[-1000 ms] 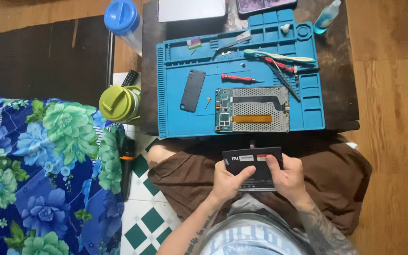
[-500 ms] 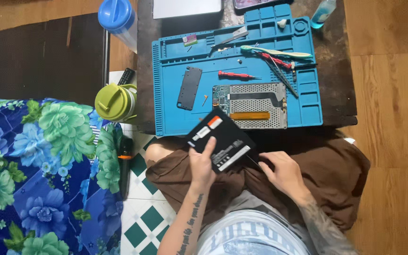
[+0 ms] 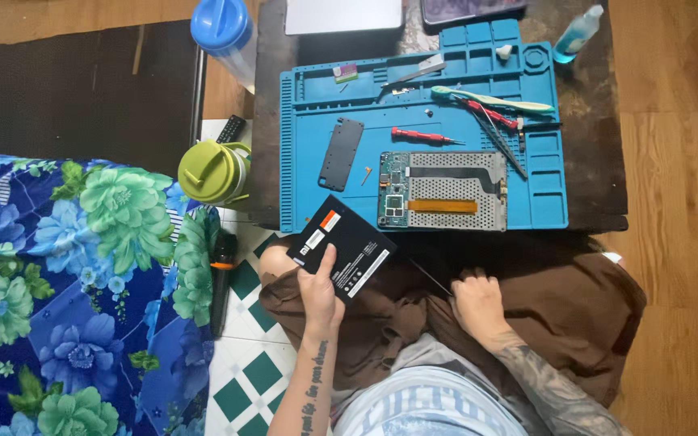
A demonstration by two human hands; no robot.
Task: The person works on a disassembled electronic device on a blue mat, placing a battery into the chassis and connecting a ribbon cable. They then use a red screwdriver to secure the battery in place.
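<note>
1. Brown cloth (image 3: 543,307) covers the lap of a seated person, nearest the camera, with a green and white tiled floor (image 3: 244,363) to the left.
2. On the lap, the right hand (image 3: 478,303) is closed in a pinch on a thin dark tool (image 3: 430,277) that slants up to the left.
3. Left of it, the left hand (image 3: 321,295) is clamped on a flat black battery pack (image 3: 341,246), thumb lying across its face. The pack is tilted and held just in front of the near edge of the table (image 3: 599,121).
4. Further out, a blue work mat (image 3: 543,202) lies on the dark table. An opened tablet body (image 3: 442,191) with a perforated metal shield sits at the mat's near edge.
5. Left of the tablet body lies a dark cover plate (image 3: 341,153); beyond it, a red screwdriver (image 3: 422,136).
6. At the far right of the mat, a toothbrush (image 3: 490,99) and tweezers (image 3: 498,141) lie together.
7. Off the mat's left side stands a green lidded jug (image 3: 212,171).
</note>
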